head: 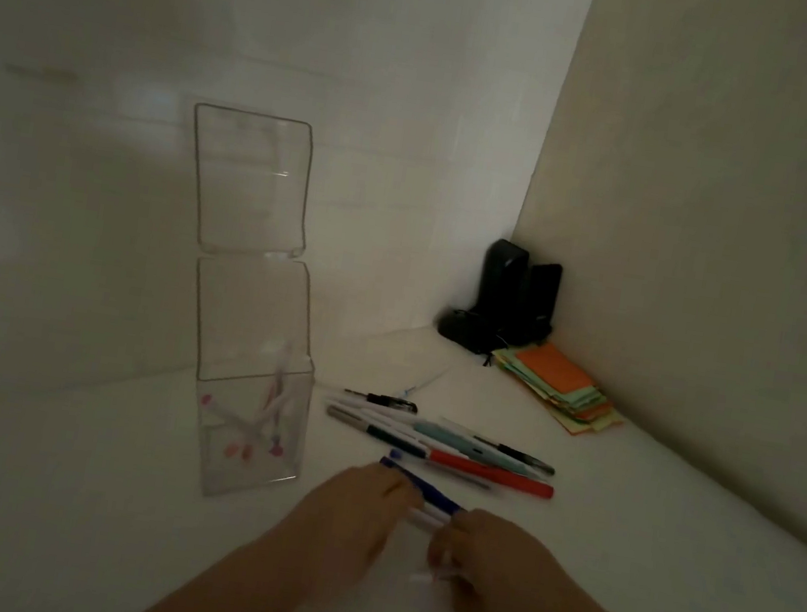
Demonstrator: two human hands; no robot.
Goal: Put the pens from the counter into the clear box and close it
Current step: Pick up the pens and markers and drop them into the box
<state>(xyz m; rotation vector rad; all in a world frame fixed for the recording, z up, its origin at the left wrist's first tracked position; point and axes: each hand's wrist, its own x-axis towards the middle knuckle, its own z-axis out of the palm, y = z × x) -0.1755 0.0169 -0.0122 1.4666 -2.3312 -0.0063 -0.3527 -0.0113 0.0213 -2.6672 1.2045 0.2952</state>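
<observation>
A tall clear box (246,449) stands on the white counter at the left, its hinged lid (250,180) swung upright and open. Several pens with pink and purple ends lie inside it. To its right several loose pens (444,446) lie in a heap: a red one (492,474), a pale blue one, black ones. In front of that heap my left hand (351,516) and my right hand (485,561) both close on a small bundle of blue and white pens (430,504). The image is blurred.
Two black speakers (517,296) stand in the back corner where the walls meet. A stack of orange, green and yellow sticky notes (561,385) lies in front of them by the right wall. One black pen (380,399) lies apart behind the heap.
</observation>
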